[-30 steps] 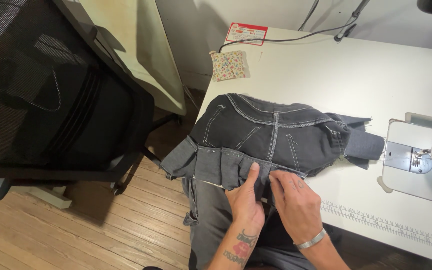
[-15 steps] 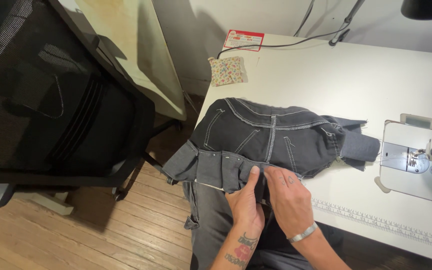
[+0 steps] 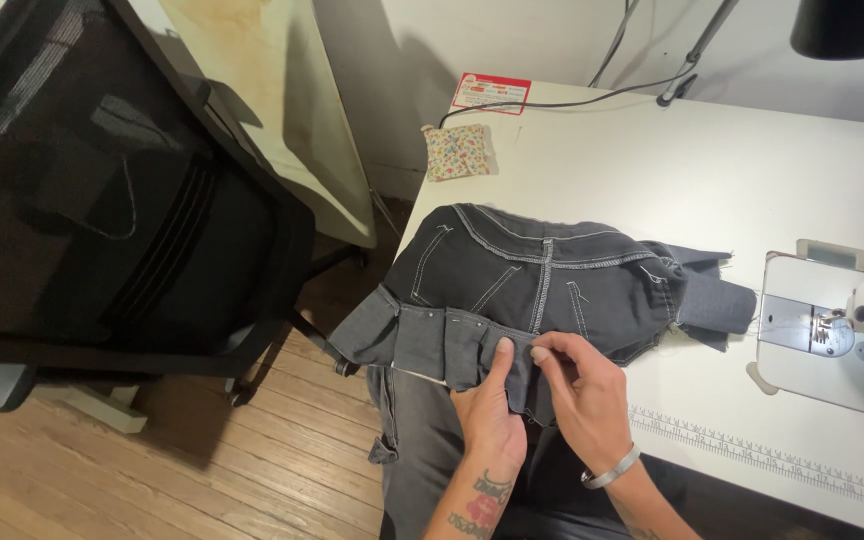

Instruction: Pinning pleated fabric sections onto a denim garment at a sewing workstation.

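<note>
Both hands are working the front edge of the dark grey jeans (image 3: 542, 285), which are lying bunched on the white surface (image 3: 732, 170) with the legs spilling off the near edge toward the person's lap. The left hand (image 3: 492, 415) is lying flat on the folded strip of grey denim (image 3: 432, 345) along the waist, thumb pointing up and pressing the fold down. The right hand (image 3: 587, 395) is sitting just beside it, fingertips curled and pinching that same strip where it meets the garment; the two hands are almost touching.

By the look of it, this is the lining-up stage: the strip is being folded and squared against the pale topstitched seam, not yet sewn at this spot. The sewing machine (image 3: 832, 335) is waiting well off to the right, its lamp lit over the needle plate, with one end of the jeans lying just beside it.

A next move would call for keeping that fold pinched tight while the whole bundle is slid rightward, since the loose weight hanging off the edge could drag the layers out of line.

A small floral pincushion (image 3: 457, 150) is resting near the far corner, and a black mesh chair (image 3: 102, 200) is standing on the wooden floor to the left.
</note>
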